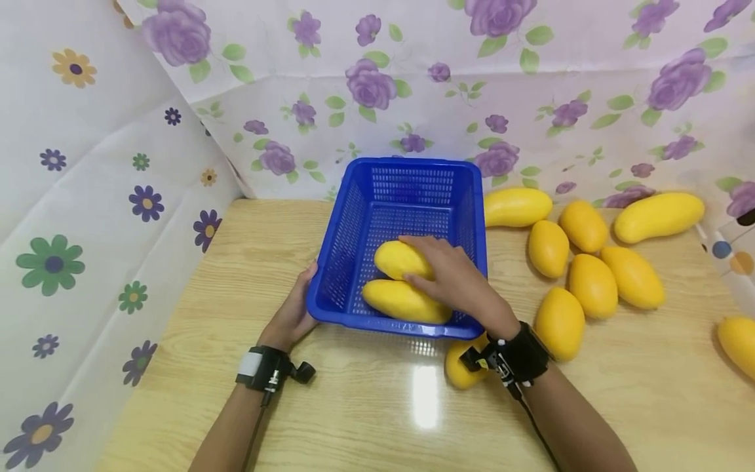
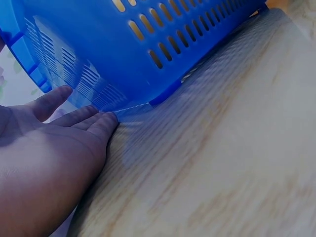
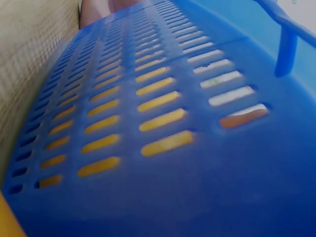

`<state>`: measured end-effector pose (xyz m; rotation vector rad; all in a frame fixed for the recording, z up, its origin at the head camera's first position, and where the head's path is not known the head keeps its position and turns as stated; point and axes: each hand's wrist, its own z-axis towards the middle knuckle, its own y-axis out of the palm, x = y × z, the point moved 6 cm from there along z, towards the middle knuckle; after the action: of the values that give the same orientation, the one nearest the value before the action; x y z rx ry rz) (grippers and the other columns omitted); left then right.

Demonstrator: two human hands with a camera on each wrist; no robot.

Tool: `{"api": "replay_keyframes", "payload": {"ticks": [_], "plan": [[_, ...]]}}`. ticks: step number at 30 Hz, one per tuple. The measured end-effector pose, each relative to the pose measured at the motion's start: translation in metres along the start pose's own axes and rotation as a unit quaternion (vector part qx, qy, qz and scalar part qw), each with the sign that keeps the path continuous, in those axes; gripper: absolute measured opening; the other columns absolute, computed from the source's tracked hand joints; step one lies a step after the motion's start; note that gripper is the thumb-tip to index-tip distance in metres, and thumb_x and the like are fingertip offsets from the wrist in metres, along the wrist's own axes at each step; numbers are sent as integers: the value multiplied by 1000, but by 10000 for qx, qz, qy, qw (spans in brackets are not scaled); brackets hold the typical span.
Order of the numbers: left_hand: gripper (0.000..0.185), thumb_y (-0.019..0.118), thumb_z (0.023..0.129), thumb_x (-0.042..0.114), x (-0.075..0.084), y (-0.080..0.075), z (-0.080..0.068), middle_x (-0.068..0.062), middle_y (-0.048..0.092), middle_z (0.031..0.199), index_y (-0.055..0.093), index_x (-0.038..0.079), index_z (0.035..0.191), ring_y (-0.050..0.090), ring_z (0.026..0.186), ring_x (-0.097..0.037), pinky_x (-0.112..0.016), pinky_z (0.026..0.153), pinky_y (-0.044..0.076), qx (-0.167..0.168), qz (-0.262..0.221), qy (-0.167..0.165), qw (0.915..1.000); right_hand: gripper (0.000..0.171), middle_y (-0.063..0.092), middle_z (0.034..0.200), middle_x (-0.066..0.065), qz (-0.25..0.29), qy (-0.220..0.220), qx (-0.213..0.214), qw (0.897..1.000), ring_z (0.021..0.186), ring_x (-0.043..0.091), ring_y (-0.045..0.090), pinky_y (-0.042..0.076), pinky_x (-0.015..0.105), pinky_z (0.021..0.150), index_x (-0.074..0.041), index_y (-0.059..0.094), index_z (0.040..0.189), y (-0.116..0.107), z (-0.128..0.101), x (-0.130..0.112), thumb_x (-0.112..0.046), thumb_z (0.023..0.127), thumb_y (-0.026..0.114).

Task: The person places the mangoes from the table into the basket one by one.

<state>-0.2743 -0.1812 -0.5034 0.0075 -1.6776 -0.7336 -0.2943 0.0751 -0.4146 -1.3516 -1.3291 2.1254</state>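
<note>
A blue plastic basket with slotted walls stands on the table. Two long, bright yellow cucumbers lie side by side in its near half. The right hand reaches over the right rim and grips the farther yellow cucumber, thumb on the near side; its far end is hidden under the hand. Just in front of it is the other yellow cucumber. Against the basket's left side rests the left hand, its fingers extended along the lower wall. In the right wrist view the basket's wall hides the right hand.
Several orange-yellow mangoes lie right of the basket. Behind them are two more long yellow cucumbers. One mango sits below the right wrist, by the basket's near corner; another is at the right edge. Flowered sheets rise behind the table.
</note>
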Motion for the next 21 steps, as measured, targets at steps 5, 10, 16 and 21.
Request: {"api": "replay_keyframes", "payload": {"ticks": [5, 10, 16, 21], "plan": [[72, 41, 104, 58, -3, -2, 1, -22, 29, 156, 18, 22, 162, 45, 130, -25, -39, 99, 48, 103, 13, -116, 9999, 63, 47, 153, 9, -59, -102, -91, 9999, 137, 34, 45, 38, 58, 108, -17, 37, 157, 3, -2, -1, -29, 101, 64], [72, 42, 104, 59, 2, -2, 2, -23, 24, 159, 18, 25, 163, 43, 134, -28, -41, 101, 48, 70, -38, -99, 9999, 63, 45, 155, 10, -144, -74, -83, 9998, 138, 36, 43, 37, 60, 109, -17, 36, 157, 4, -1, -4, -30, 102, 62], [71, 43, 104, 58, 3, 0, 7, -23, 26, 157, 20, 25, 162, 43, 131, -27, -39, 99, 48, 13, 4, -67, 10000, 61, 39, 159, 10, -193, -25, -217, 9996, 143, 39, 36, 31, 69, 108, -19, 32, 159, 4, -3, -3, -26, 104, 58], [70, 42, 104, 58, 0, -1, 3, -22, 22, 159, 17, 28, 162, 41, 133, -28, -40, 99, 48, 127, -54, -30, 9999, 60, 37, 160, 10, -278, -179, -300, 9990, 145, 40, 33, 26, 68, 112, -17, 33, 159, 7, -2, -6, -25, 105, 57]]}}
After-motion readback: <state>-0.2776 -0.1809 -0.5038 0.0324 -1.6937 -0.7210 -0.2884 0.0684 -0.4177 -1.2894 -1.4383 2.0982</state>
